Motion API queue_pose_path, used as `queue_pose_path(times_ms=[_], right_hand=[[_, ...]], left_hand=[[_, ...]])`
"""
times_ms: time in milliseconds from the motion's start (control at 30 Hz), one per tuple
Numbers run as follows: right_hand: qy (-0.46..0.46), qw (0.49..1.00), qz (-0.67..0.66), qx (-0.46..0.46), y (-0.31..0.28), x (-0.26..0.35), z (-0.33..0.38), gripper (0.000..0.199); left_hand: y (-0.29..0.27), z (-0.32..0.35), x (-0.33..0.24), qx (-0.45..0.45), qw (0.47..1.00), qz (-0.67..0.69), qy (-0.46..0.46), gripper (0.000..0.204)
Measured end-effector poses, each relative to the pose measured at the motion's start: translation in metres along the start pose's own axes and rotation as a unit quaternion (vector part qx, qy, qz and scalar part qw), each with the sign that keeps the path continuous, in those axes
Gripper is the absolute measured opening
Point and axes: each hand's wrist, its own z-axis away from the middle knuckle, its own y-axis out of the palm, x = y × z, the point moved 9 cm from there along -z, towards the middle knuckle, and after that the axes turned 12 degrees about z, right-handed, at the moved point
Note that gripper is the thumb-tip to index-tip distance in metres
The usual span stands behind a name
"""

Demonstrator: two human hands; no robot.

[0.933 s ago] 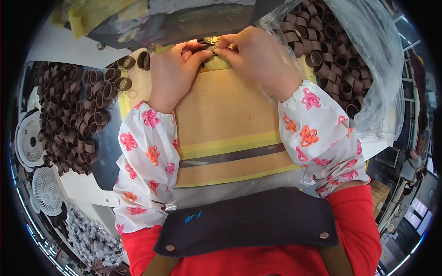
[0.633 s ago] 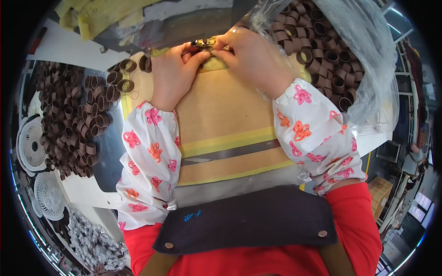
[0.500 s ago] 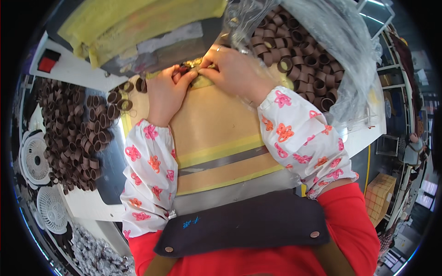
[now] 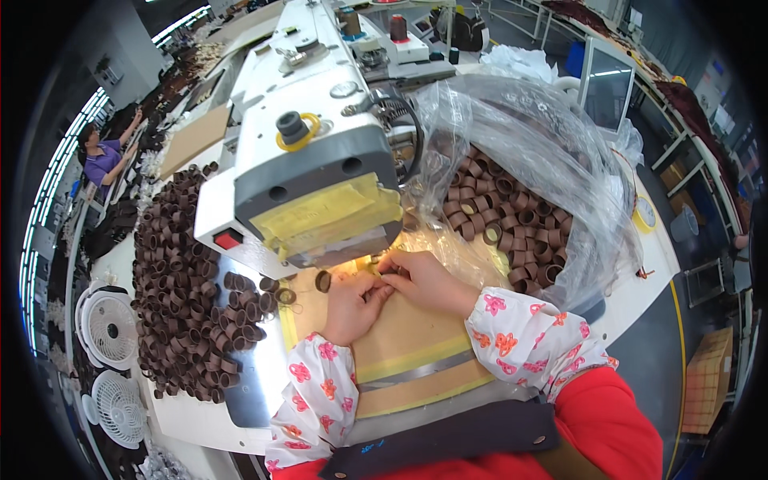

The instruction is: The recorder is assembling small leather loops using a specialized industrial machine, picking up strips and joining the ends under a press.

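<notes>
Two hands nearly meet at the fingertips, wrists angled in. L hand (image 4: 350,312): thumb near curled fingers, tiny gap; R hand (image 4: 426,280): thumb + fingers in a loose pinch. Can't tell what, if anything, either holds. Nearest brown ring (image 4: 322,281) sits by L hand's knuckles, to its left; big ring pile (image 4: 180,296) farther L. Sewing machine (image 4: 320,152) looms just beyond both, blocking view. Clear plastic bag (image 4: 612,232) R of R hand. Blue writing, unreadable, on dark apron (image 4: 456,440) below hands.
</notes>
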Motion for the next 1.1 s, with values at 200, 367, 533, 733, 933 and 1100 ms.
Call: queue_pose_path(times_ms=[200,367,533,733,933,1100], right_hand=[[-0.087,0.989,0.093,0.074,0.015,0.024,0.010,0.008],[-0.208,0.962,0.138,0.114,0.026,0.065,0.045,0.010],[-0.085,0.987,0.092,0.100,0.003,0.022,-0.001,0.016],[-0.043,0.996,0.057,0.046,0.002,0.005,-0.008,0.011],[-0.102,0.987,0.109,-0.066,-0.010,0.013,-0.015,0.010],[-0.112,0.980,0.144,-0.077,-0.012,0.011,-0.021,0.008]], left_hand=[[-0.026,0.002,-0.025,-0.101,0.986,0.094,0.090,0.017],[-0.008,0.005,-0.014,0.020,0.999,-0.021,0.019,0.024],[-0.022,0.011,-0.014,-0.078,0.988,-0.116,0.064,0.010],[-0.022,0.007,0.004,-0.047,0.995,-0.060,-0.057,0.019],[-0.027,-0.005,0.009,-0.125,0.989,-0.078,-0.017,0.021],[-0.024,-0.013,0.020,-0.111,0.987,-0.089,-0.079,0.022]])
